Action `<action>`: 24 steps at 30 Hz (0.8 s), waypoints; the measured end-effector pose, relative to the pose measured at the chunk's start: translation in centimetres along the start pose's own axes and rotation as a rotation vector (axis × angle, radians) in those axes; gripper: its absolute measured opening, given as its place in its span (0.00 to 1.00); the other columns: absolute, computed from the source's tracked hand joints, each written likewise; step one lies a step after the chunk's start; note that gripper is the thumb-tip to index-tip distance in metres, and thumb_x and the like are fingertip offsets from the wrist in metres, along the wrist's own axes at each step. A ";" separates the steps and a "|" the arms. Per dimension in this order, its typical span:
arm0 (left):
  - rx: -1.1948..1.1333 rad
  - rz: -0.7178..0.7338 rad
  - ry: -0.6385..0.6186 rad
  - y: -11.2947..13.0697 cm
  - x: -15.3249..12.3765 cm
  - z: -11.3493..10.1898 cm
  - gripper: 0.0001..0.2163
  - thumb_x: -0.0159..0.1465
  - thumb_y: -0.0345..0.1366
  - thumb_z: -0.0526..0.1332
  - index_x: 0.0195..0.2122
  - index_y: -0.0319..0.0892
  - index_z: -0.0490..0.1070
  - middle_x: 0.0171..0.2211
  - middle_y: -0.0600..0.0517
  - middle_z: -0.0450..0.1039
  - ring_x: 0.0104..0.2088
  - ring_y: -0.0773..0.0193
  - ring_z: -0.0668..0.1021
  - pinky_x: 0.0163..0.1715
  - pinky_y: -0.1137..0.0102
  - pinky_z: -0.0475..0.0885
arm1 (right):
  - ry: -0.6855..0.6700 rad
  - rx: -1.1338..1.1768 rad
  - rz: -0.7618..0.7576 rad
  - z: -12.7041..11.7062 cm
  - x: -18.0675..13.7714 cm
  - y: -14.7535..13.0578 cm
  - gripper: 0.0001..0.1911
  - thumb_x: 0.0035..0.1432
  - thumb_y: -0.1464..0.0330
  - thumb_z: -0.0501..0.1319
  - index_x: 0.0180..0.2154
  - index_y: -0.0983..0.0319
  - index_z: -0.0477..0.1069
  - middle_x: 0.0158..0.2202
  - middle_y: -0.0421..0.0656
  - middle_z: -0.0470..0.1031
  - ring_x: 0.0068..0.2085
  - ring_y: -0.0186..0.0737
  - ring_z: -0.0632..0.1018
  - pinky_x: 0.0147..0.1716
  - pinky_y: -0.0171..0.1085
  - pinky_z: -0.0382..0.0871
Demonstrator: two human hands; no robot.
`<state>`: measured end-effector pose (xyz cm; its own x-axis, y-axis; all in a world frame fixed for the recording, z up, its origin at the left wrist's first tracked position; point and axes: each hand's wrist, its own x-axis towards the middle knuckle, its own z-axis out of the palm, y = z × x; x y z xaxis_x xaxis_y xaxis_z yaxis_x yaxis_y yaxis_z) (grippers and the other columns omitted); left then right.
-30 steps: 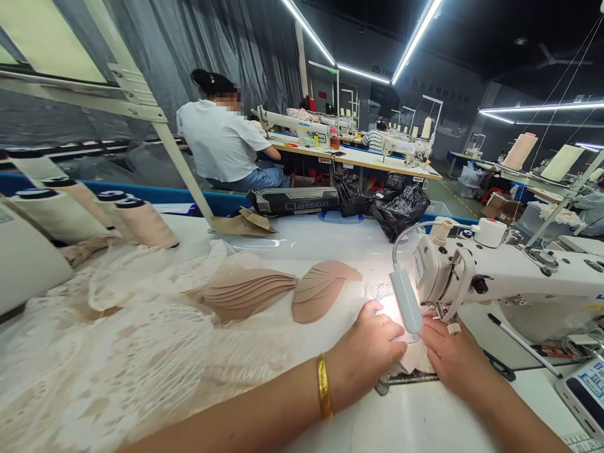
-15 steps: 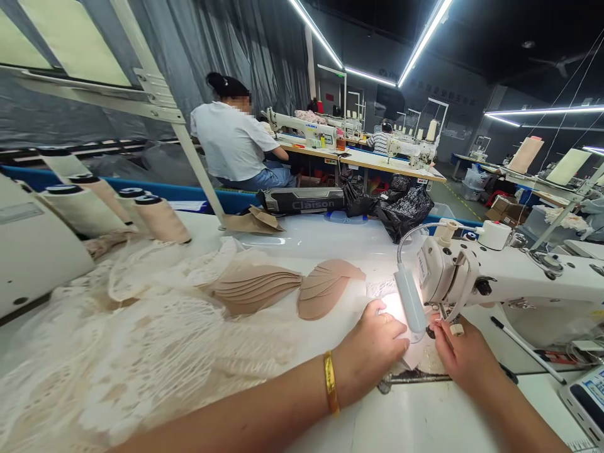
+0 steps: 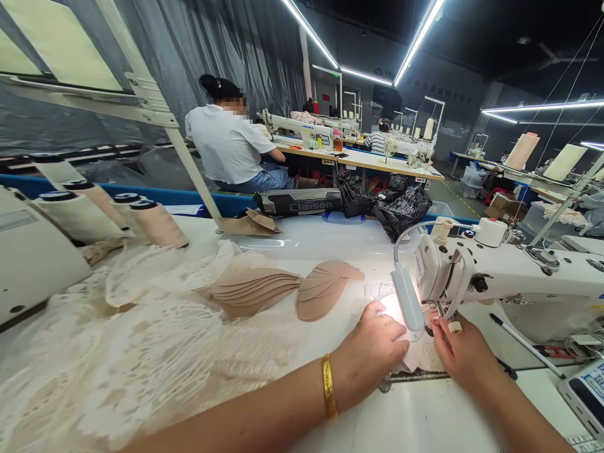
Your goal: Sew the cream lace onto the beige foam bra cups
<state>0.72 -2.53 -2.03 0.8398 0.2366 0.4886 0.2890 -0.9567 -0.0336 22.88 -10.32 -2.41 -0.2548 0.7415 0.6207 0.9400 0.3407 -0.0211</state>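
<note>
At the sewing machine [image 3: 519, 270], my left hand [image 3: 375, 343] is closed on a pale pink fabric piece [image 3: 413, 360], its fingers curled over the edge to the left of the needle area. My right hand [image 3: 465, 347] is in a pinch close beside the presser foot; what lies between its fingertips is too small to make out. A lit gooseneck lamp [image 3: 408, 299] hangs over the fabric and hides part of it. Two beige pleated cup-shaped pieces [image 3: 257, 288] lie left of my hands.
White lace fabric [image 3: 155, 333] spreads over the table's left side, before several thread cones [image 3: 158, 223]. A white-handled tool [image 3: 526, 345] lies right of my right hand. Black plastic bags [image 3: 401, 211] sit beyond the table edge. A person in a white shirt [image 3: 226, 141] sits farther back.
The view has shifted slightly. Both hands stay in nearly the same place at the machine, with no clear change in their hold.
</note>
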 end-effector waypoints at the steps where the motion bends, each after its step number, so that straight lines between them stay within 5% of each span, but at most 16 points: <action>1: -0.001 -0.003 -0.001 0.0 0.0 0.0 0.09 0.60 0.22 0.60 0.27 0.41 0.63 0.30 0.55 0.72 0.31 0.61 0.74 0.49 0.57 0.60 | -0.014 0.009 0.010 0.0 -0.1 0.0 0.14 0.73 0.72 0.49 0.43 0.62 0.73 0.34 0.49 0.78 0.32 0.46 0.79 0.29 0.42 0.74; 5: -0.008 -0.019 -0.007 -0.1 0.0 0.0 0.06 0.59 0.24 0.60 0.30 0.42 0.67 0.31 0.53 0.73 0.33 0.59 0.75 0.50 0.56 0.59 | -0.070 0.038 0.009 -0.5 -0.2 0.0 0.12 0.72 0.72 0.49 0.43 0.60 0.71 0.34 0.46 0.77 0.31 0.43 0.76 0.28 0.38 0.67; 13: 0.010 0.029 0.011 1.7 -0.8 -0.2 0.07 0.58 0.25 0.61 0.29 0.43 0.65 0.28 0.55 0.68 0.28 0.62 0.67 0.45 0.57 0.58 | -0.481 0.257 -0.111 -2.4 0.2 -0.5 0.11 0.64 0.77 0.52 0.34 0.58 0.67 0.32 0.40 0.71 0.35 0.41 0.72 0.33 0.36 0.61; 24: -0.081 -0.035 -0.119 -0.1 0.2 -0.3 0.08 0.62 0.25 0.61 0.26 0.41 0.67 0.32 0.53 0.72 0.33 0.59 0.74 0.47 0.55 0.60 | -0.390 0.241 -0.050 -1.3 0.2 -0.5 0.13 0.68 0.76 0.52 0.42 0.56 0.72 0.35 0.40 0.73 0.36 0.41 0.74 0.35 0.36 0.68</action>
<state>0.72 -2.44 -1.65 0.8798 0.2837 0.3814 0.2848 -0.9570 0.0547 22.62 -11.11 -1.28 -0.4081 0.8673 0.2849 0.8567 0.4716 -0.2087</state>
